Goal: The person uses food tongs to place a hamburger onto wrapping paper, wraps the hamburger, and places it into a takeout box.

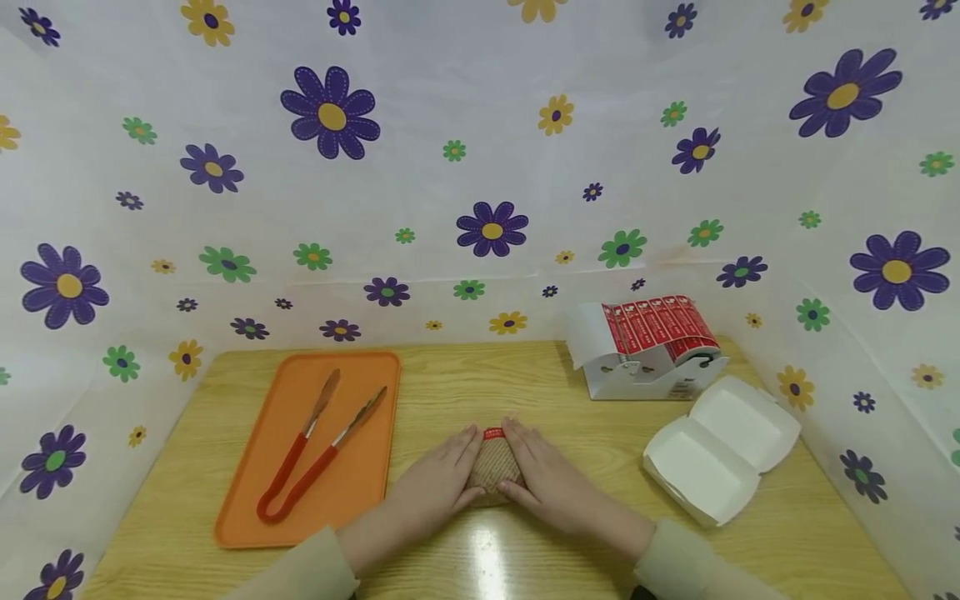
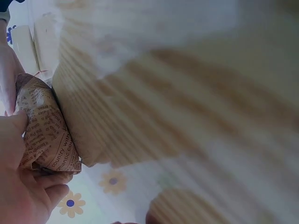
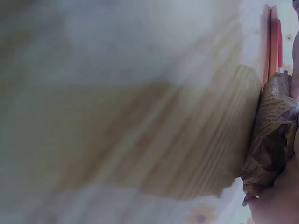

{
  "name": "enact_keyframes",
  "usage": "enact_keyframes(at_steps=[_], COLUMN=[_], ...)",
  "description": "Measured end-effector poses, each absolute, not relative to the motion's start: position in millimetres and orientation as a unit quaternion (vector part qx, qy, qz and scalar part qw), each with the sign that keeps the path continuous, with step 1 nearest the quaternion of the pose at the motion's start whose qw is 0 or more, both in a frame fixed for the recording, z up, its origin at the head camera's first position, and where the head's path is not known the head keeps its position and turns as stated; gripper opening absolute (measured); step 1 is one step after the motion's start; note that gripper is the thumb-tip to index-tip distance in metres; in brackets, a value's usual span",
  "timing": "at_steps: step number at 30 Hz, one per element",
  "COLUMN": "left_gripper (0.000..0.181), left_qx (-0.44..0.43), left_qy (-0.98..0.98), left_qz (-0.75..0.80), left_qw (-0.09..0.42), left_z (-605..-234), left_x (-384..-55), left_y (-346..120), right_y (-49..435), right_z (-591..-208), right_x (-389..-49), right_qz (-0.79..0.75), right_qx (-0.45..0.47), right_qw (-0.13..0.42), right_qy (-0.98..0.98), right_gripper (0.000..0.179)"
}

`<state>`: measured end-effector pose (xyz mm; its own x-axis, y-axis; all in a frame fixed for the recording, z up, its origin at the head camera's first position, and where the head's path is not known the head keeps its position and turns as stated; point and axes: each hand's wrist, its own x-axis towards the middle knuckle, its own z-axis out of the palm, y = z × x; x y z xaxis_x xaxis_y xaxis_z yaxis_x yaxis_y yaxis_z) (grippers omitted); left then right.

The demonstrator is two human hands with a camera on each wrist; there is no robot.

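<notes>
A round bundle in brown newsprint-patterned paper (image 1: 495, 468), burger-like in shape, lies on the table in front of me. Along its far edge runs a small red label (image 1: 493, 432). My left hand (image 1: 431, 477) cups the left side, and in the left wrist view its fingers bend around the printed paper (image 2: 46, 128). From the right, my right hand (image 1: 553, 482) grips the same bundle, thumb on the near side and fingers toward the label. Crumpled, folded paper (image 3: 271, 140) shows in the right wrist view, where most of the right hand is out of frame.
On the left, red-handled metal tongs (image 1: 296, 475) lie on an orange tray (image 1: 352, 508). A white box (image 1: 637, 379) with a row of red printed strips (image 1: 660, 323) stands at the back right. In front of it, a white clamshell container (image 1: 701, 471) lies open. A flowered sheet (image 1: 420, 183) hangs around the table.
</notes>
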<state>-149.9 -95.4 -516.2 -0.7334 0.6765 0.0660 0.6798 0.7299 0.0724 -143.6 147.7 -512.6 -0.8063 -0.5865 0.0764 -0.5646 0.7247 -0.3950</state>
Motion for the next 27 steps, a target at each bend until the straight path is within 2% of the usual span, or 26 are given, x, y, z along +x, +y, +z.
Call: enact_keyframes(at_steps=[5, 13, 20, 24, 27], left_gripper=[0.075, 0.078, 0.075, 0.075, 0.075], left_qx=[-0.362, -0.411, -0.416, -0.415, -0.415], left_qy=[-0.930, -0.909, -0.908, -0.908, -0.908], left_qz=[-0.059, -0.025, -0.010, -0.017, -0.031], left_qw=[0.012, 0.067, 0.043, 0.046, 0.048], left_z=[-520.0, -519.0, -523.2, -524.9, -526.4], left_x=[-150.9, -157.6, -156.4, -155.1, -155.0], left_y=[-95.7, -96.8, -101.5, -103.4, -104.3], right_y=[147.2, 141.0, 137.8, 148.3, 162.4], right_z=[-513.9, -518.7, -514.4, -505.3, -498.3], right_x=[-143.0, -152.3, -153.8, -145.5, -136.1], right_qz=[-0.240, -0.258, -0.285, -0.302, -0.303], right_qx=[-0.299, -0.307, -0.300, -0.268, -0.234], right_qw=[0.047, 0.036, 0.044, 0.023, -0.023], right_qy=[0.923, 0.916, 0.909, 0.915, 0.923], right_gripper=[0.079, 0.077, 0.076, 0.073, 0.070])
